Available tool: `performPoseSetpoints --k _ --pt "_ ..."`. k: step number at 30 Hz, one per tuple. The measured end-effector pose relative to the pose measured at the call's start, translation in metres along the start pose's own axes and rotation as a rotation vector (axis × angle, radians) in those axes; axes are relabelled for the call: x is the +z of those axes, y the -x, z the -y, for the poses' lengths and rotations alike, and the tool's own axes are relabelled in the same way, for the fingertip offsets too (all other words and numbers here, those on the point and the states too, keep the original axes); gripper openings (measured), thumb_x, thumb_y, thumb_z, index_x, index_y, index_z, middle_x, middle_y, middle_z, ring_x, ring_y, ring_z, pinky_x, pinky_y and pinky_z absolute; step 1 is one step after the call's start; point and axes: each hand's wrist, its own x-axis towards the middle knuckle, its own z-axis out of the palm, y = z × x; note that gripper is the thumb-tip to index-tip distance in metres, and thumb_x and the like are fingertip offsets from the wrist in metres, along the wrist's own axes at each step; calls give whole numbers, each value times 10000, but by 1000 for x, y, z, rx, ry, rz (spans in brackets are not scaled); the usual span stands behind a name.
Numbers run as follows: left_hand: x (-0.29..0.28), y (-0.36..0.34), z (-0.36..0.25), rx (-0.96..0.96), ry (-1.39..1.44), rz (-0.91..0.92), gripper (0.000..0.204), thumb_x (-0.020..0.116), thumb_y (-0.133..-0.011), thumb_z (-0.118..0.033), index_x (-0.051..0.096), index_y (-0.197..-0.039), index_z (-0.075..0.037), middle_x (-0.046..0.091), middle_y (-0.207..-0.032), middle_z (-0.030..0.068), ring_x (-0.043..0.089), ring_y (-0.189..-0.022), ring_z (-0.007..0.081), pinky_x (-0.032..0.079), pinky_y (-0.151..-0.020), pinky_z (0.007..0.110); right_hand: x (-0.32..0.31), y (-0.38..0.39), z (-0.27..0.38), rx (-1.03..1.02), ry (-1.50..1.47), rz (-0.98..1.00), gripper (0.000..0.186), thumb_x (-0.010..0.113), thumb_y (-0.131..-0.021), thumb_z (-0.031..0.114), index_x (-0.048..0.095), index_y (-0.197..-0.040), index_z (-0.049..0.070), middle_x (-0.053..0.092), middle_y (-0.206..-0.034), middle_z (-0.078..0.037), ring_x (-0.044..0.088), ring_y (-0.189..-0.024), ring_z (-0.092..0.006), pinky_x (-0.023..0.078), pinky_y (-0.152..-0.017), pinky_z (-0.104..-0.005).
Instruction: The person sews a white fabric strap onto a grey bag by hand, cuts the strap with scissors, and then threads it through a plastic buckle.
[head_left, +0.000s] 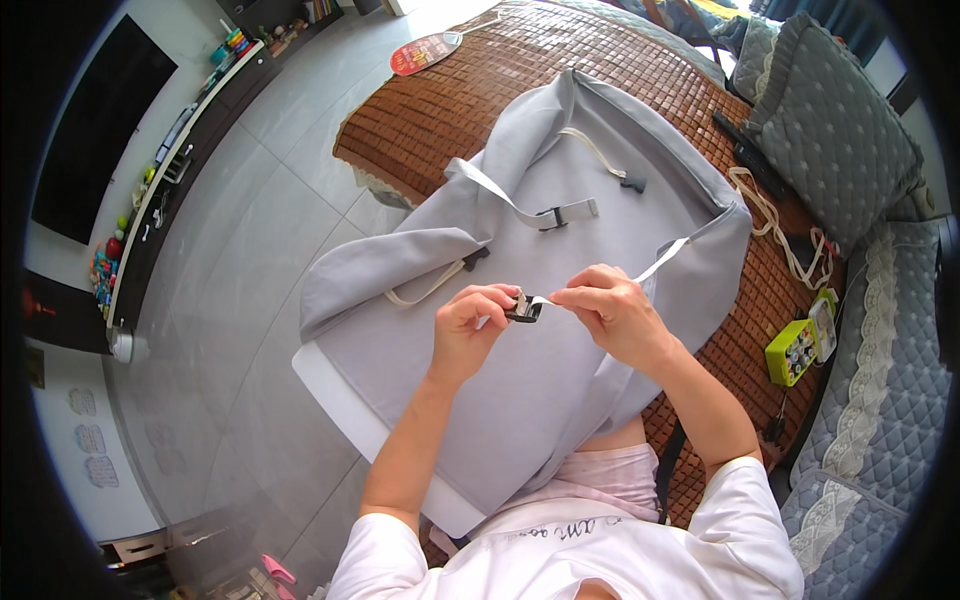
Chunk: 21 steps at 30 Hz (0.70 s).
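Note:
Across my lap and the bamboo mat lies a large grey fabric cover (480, 370) with white straps and black buckles. My left hand (470, 325) pinches a black plastic buckle (523, 309) above the middle of the cover. With closed fingertips, my right hand (612, 308) grips a white strap (542, 301) just right of that buckle; the strap meets the buckle. Farther up, a joined black buckle (550, 217) sits on another white strap. Two more straps end in loose black buckle halves (476, 259), one at the left fold and one near the top.
A white board (340, 395) shows under the cover's left edge. On the brown bamboo mat (610, 60) are a red-and-white fan (425, 54), a white cord (775, 225) and a green sewing box (790, 352). A quilted grey cushion (835, 130) leans at the right.

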Motion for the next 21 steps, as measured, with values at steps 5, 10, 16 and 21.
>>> performPoseSetpoints --k 5,10,16,21 --pt "-1 3 1 -115 28 -37 230 561 -660 189 483 -700 -24 531 -820 48 558 -877 217 447 -842 376 -7 -12 -14 337 -200 183 139 621 -724 85 612 -858 48 552 -764 -96 545 -678 -241 429 -624 -348" --pt "0 -3 7 -113 43 -24 252 562 -656 192 457 -714 -29 535 -793 61 560 -875 223 448 -833 371 3 -53 -112 444 200 78 299 644 -703 149 585 -992 104 528 -952 -115 503 -927 -246 391 -802 -356" --pt "-2 -5 10 -77 69 -10 204 549 -689 174 488 -737 -14 525 -835 48 547 -944 225 445 -852 353 26 -66 -144 434 361 355 254 624 -681 152 590 -932 135 530 -978 -78 443 -1029 -225 329 -836 -384" --pt "-1 -8 9 -127 -7 -29 244 564 -666 184 456 -699 -32 533 -779 52 562 -887 219 453 -817 339 8 -84 -135 397 322 505 210 524 -730 96 590 -927 122 586 -892 -105 524 -921 -272 407 -745 -374"
